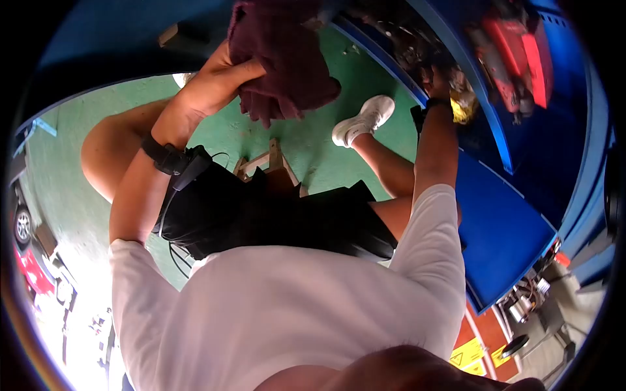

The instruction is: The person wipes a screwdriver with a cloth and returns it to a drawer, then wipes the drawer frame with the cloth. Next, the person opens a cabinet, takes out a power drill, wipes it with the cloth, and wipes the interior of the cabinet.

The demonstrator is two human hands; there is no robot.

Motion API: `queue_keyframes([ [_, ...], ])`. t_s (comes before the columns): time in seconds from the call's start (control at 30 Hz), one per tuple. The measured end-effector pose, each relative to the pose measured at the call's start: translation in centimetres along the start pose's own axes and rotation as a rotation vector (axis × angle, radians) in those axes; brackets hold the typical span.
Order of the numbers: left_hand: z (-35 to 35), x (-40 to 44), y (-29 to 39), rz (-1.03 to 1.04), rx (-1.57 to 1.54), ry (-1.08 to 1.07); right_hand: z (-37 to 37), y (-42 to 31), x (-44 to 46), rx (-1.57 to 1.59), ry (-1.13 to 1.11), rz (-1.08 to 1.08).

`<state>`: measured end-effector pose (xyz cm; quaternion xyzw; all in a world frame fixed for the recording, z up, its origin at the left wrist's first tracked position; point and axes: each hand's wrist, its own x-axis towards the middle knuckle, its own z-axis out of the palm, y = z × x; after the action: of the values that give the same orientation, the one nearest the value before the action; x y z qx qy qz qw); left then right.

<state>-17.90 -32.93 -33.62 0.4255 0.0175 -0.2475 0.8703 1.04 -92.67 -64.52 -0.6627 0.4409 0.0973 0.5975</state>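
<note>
My left hand point(220, 79) is closed on a dark maroon cloth point(283, 62), the thumb lying over its near side. The cloth hangs in loose folds above the green floor. On the right, my right hand point(439, 86) reaches in among dark, cluttered items point(401, 39) inside a blue metal cabinet point(479, 85). Shadow covers its fingers, so I cannot make out whether they grip anything. Close beside that hand is a yellow item point(463, 106), partly hidden.
Red tools or parts point(515, 58) sit behind the cabinet's blue frame. A blue panel point(502, 228) lies below it at right. A wooden stool point(274, 159) stands beneath me on the green floor point(313, 146). A red car point(32, 264) shows far left.
</note>
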Motion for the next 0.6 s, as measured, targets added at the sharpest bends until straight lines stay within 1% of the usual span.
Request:
queue_keyframes([
  [0.03,-0.1,-0.2,-0.1,0.006,-0.001,0.018,0.3,0.4,0.1,-0.023,0.064,-0.009],
  [0.07,-0.3,-0.2,-0.2,0.018,0.003,-0.026,0.5,0.8,0.3,-0.047,0.128,-0.017],
  [0.1,-0.2,-0.2,-0.4,0.025,0.004,-0.078,-0.3,1.2,-1.6,0.011,-0.026,-0.105],
  [0.13,-0.1,-0.1,-0.6,0.028,-0.006,-0.079,-1.1,0.9,-3.2,0.067,-0.174,-0.196],
  [0.17,-0.1,0.0,-0.4,0.036,0.081,-0.080,-0.7,0.3,-4.3,0.060,-0.171,-0.203],
  [0.2,0.0,0.2,-0.5,0.041,0.163,-0.082,-0.3,-0.3,-5.5,0.096,-0.117,-0.172],
  [0.23,0.2,0.4,-0.7,0.045,0.153,-0.081,-0.2,-0.8,-6.2,0.131,-0.067,-0.139],
  [0.27,0.1,0.5,-0.5,0.038,0.180,-0.070,-2.5,-0.4,0.5,0.160,-0.244,0.119],
  [0.3,0.1,0.6,-0.5,0.024,0.207,-0.064,-1.6,-1.3,-1.2,0.160,-0.243,0.120],
  [0.37,-0.1,0.7,-0.7,0.006,0.184,-0.068,0.3,-3.8,-7.5,0.443,-0.030,0.066],
  [0.4,-0.2,0.9,-0.6,0.002,0.172,-0.072,0.0,-4.1,-7.0,0.549,-0.116,0.066],
  [0.43,-0.1,0.9,-0.4,0.003,0.174,-0.077,-0.3,-4.0,-6.8,0.553,-0.114,0.062],
  [0.5,0.2,0.9,-0.2,0.001,0.135,-0.077,-1.1,-4.3,-6.8,0.700,-0.168,0.128],
  [0.53,0.2,1.0,0.0,0.005,0.123,-0.075,-1.1,-4.4,-6.9,0.700,-0.176,0.121],
  [0.6,0.8,1.1,-0.2,0.036,0.234,-0.106,-3.7,-3.9,-8.5,0.480,-0.322,0.195],
])
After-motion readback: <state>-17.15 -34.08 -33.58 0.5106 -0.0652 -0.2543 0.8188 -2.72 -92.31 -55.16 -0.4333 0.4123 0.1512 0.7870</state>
